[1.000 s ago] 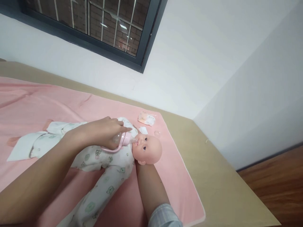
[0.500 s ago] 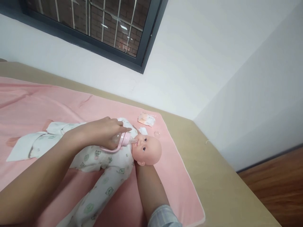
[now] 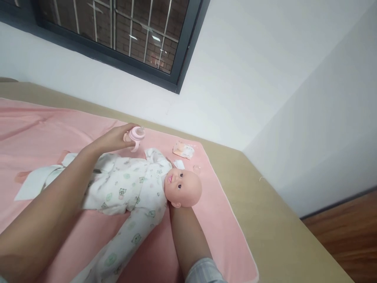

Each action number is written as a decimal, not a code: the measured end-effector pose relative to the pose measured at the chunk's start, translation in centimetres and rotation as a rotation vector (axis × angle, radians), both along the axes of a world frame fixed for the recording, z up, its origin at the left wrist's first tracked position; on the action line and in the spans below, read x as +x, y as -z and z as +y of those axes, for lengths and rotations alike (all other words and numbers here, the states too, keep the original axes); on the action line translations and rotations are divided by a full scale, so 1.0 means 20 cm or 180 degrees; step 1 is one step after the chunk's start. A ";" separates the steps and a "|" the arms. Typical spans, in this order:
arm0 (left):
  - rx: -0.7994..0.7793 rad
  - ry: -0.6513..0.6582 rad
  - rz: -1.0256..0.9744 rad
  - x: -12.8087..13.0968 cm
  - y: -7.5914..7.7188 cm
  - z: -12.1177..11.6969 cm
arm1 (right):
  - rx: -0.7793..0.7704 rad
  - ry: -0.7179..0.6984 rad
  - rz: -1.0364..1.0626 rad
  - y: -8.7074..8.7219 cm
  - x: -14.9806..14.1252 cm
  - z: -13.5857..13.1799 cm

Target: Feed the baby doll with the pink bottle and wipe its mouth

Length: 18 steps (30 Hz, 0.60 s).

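A baby doll (image 3: 129, 184) in a white printed outfit lies on its back on a pink mat (image 3: 232, 251), its bald head (image 3: 188, 188) toward the right. My left hand (image 3: 119, 137) is wrapped round a baby bottle (image 3: 137, 135) with a pink collar and pink handles. That bottle is beyond the doll's body, apart from its mouth, its clear teat pointing up and to the right. My right forearm (image 3: 188, 232) reaches in beneath the doll's head and neck. The right hand itself is hidden there, so its fingers do not show.
Past the doll's shoulder lie a small printed packet (image 3: 184, 150), a white piece (image 3: 178, 164) and a clear round cap (image 3: 196, 169). The mat covers part of a light wooden surface (image 3: 250, 204), which meets a white wall (image 3: 235, 78) below a barred window (image 3: 141, 35).
My left hand has carried the bottle away from the doll's mouth, back toward the wall and leftward. The doll and my right arm stay almost in place.
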<state>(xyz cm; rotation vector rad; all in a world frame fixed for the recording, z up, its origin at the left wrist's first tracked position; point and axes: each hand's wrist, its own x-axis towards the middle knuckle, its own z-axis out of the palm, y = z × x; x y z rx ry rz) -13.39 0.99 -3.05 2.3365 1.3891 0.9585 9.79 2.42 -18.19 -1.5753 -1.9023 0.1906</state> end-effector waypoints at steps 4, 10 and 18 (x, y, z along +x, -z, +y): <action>-0.0211 -0.0491 0.0031 -0.05 0.12 0.10 | -0.0430 0.1235 0.0447 -0.04 0.02 -0.04; -0.0567 -0.0814 0.0251 -0.10 0.22 0.15 | -0.0105 0.1640 0.1312 -0.09 0.01 -0.08; -0.0851 -0.1053 0.0427 -0.10 0.26 0.16 | -0.0505 0.2097 0.1331 -0.22 -0.05 -0.12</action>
